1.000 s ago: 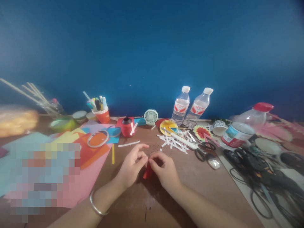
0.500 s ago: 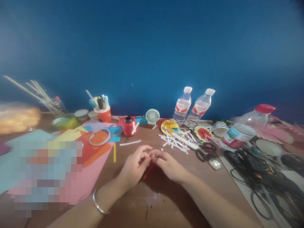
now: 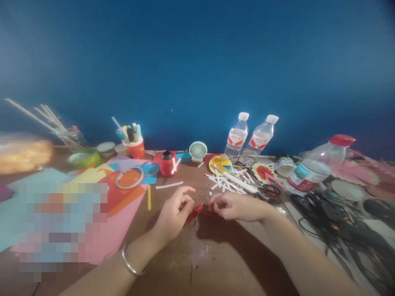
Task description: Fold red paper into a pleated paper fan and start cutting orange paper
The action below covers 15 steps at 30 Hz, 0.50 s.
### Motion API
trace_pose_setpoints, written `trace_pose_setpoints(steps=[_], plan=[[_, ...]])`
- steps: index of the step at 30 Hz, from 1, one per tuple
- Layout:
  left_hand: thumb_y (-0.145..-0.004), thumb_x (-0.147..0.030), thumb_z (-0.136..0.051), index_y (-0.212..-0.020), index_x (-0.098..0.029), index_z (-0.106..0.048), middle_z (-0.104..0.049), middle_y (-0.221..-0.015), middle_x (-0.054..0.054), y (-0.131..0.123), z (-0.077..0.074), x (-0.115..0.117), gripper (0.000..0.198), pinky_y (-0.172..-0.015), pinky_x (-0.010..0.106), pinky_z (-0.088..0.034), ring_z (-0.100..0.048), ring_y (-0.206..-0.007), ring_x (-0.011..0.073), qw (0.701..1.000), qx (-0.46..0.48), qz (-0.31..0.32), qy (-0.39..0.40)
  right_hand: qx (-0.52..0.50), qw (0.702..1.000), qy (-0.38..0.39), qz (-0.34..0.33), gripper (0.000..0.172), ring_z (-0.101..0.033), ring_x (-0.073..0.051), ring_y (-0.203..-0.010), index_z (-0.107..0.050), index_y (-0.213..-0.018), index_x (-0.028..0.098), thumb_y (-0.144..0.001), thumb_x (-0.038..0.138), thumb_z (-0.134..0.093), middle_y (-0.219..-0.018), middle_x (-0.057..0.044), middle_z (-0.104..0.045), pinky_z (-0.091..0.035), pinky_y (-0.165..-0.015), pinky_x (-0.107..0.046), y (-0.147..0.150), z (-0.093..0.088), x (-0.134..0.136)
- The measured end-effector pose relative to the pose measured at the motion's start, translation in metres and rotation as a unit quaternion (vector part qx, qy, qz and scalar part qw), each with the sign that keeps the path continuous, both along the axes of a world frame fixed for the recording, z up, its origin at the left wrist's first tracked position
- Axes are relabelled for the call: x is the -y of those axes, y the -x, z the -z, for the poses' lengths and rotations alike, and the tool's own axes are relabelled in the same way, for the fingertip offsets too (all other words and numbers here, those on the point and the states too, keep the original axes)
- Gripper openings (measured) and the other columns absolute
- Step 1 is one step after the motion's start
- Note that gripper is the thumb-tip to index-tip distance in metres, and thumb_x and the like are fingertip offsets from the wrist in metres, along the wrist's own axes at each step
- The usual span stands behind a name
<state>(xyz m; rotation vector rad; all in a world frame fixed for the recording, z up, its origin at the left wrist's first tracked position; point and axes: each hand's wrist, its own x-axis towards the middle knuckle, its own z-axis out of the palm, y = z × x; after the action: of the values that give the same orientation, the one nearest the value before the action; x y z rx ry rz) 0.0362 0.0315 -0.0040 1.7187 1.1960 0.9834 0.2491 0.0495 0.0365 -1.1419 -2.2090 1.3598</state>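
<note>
Over the middle of the brown table [image 3: 216,263], my left hand [image 3: 173,216] and my right hand [image 3: 236,206] pinch a small folded piece of red paper [image 3: 197,210] between them. Each hand has its fingertips closed on one end, and the paper is stretched across the gap. A silver bangle [image 3: 131,263] circles my left wrist. Just beyond the hands lies a scatter of white paper strips [image 3: 228,183] and black scissors [image 3: 268,190].
Coloured paper sheets [image 3: 123,197] and a tape ring [image 3: 129,177] lie to the left. At the back stand a cup of pens [image 3: 135,147], a red pot [image 3: 168,163], a small fan [image 3: 198,150] and two water bottles [image 3: 247,137]. Cables [image 3: 339,222] and a big bottle [image 3: 317,166] crowd the right.
My hands have drawn apart: the right hand moved to the right, pulling the red paper out from a tight bunch into a longer stretched piece. The left hand stayed about where it was.
</note>
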Motion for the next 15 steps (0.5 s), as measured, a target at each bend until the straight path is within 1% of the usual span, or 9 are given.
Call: trace_pose_setpoints(steps=[1, 3, 5, 8, 9, 11, 12, 13, 15], plan=[[-0.082, -0.023, -0.044, -0.104, -0.021, -0.044, -0.05, -0.06, -0.007, 0.0, 0.001, 0.0, 0.022, -0.054, 0.021, -0.033, -0.041, -0.052, 0.009, 1.0, 0.002, -0.001, -0.001, 0.019, 0.999, 0.015, -0.038, 0.011, -0.05, -0.01, -0.06, -0.053, -0.056, 0.016, -0.062, 0.008, -0.048, -0.077, 0.002, -0.061, -0.039, -0.058, -0.021, -0.004, -0.001, -0.002], [-0.082, -0.023, -0.043, -0.104, -0.021, -0.044, -0.049, -0.061, -0.007, 0.001, 0.002, 0.0, 0.022, -0.056, 0.021, -0.034, -0.043, -0.054, 0.0094, 1.0, 0.01, -0.003, -0.001, 0.036, 0.998, 0.015, -0.058, 0.012, -0.05, -0.01, -0.065, -0.054, -0.062, 0.016, -0.066, 0.009, -0.046, -0.081, 0.001, -0.061, -0.039, -0.062, -0.022, -0.01, -0.003, -0.005], [-0.083, -0.024, -0.043, -0.104, -0.021, -0.043, -0.049, -0.061, -0.006, 0.001, 0.003, 0.0, 0.021, -0.057, 0.022, -0.035, -0.045, -0.056, 0.01, 1.0, 0.019, -0.002, 0.002, 0.05, 0.999, -0.018, -0.004, 0.011, -0.051, -0.012, -0.067, -0.056, -0.067, 0.016, -0.071, 0.013, -0.045, -0.078, 0.0, -0.061, -0.038, -0.064, -0.023, -0.011, -0.005, -0.006], [-0.083, -0.025, -0.043, -0.105, -0.021, -0.043, -0.05, -0.062, -0.006, 0.001, 0.003, -0.001, 0.022, -0.058, 0.022, -0.036, -0.047, -0.057, 0.0104, 1.0, 0.025, 0.0, 0.011, 0.092, 0.99, -0.068, 0.084, 0.015, -0.053, -0.015, -0.068, -0.058, -0.071, 0.018, -0.077, 0.028, -0.047, -0.072, -0.001, -0.062, -0.039, -0.064, -0.027, -0.003, -0.007, -0.002], [-0.083, -0.025, -0.043, -0.105, -0.022, -0.042, -0.05, -0.062, -0.006, 0.001, 0.003, -0.001, 0.022, -0.058, 0.022, -0.036, -0.047, -0.057, 0.0103, 1.0, 0.025, -0.001, 0.014, 0.09, 0.987, -0.078, 0.103, 0.017, -0.054, -0.016, -0.069, -0.058, -0.075, 0.019, -0.078, 0.032, -0.049, -0.074, -0.001, -0.062, -0.039, -0.065, -0.028, 0.002, -0.007, 0.0], [-0.084, -0.025, -0.044, -0.106, -0.022, -0.042, -0.051, -0.063, -0.007, 0.001, 0.002, -0.001, 0.023, -0.058, 0.022, -0.036, -0.047, -0.057, 0.01, 0.999, 0.027, -0.002, 0.022, 0.047, 0.988, -0.08, 0.125, 0.02, -0.056, -0.017, -0.076, -0.059, -0.085, 0.02, -0.074, 0.036, -0.056, -0.083, -0.002, -0.064, -0.041, -0.068, -0.029, 0.013, -0.004, 0.005], [-0.083, -0.025, -0.044, -0.106, -0.022, -0.042, -0.051, -0.063, -0.007, 0.001, 0.002, -0.001, 0.023, -0.058, 0.022, -0.036, -0.047, -0.057, 0.0098, 0.999, 0.028, -0.002, 0.025, 0.016, 0.989, -0.072, 0.13, 0.027, -0.057, -0.018, -0.082, -0.059, -0.093, 0.021, -0.071, 0.037, -0.06, -0.092, -0.003, -0.064, -0.042, -0.072, -0.029, 0.019, 0.0, 0.008], [-0.083, -0.025, -0.045, -0.106, -0.022, -0.042, -0.051, -0.062, -0.007, 0.001, 0.001, -0.001, 0.023, -0.058, 0.022, -0.036, -0.047, -0.056, 0.0096, 0.999, 0.028, 0.0, 0.027, -0.01, 0.988, -0.063, 0.14, 0.033, -0.057, -0.019, -0.085, -0.059, -0.098, 0.022, -0.069, 0.036, -0.063, -0.096, -0.003, -0.064, -0.042, -0.074, -0.029, 0.025, 0.004, 0.01], [-0.083, -0.025, -0.044, -0.105, -0.022, -0.042, -0.052, -0.062, -0.007, 0.001, 0.001, -0.001, 0.022, -0.056, 0.021, -0.036, -0.046, -0.055, 0.0093, 0.999, 0.031, 0.004, 0.026, -0.067, 0.988, -0.019, 0.141, 0.032, -0.059, -0.018, -0.085, -0.059, -0.101, 0.021, -0.072, 0.031, -0.06, -0.095, -0.004, -0.065, -0.043, -0.075, -0.029, 0.036, 0.016, 0.013]])
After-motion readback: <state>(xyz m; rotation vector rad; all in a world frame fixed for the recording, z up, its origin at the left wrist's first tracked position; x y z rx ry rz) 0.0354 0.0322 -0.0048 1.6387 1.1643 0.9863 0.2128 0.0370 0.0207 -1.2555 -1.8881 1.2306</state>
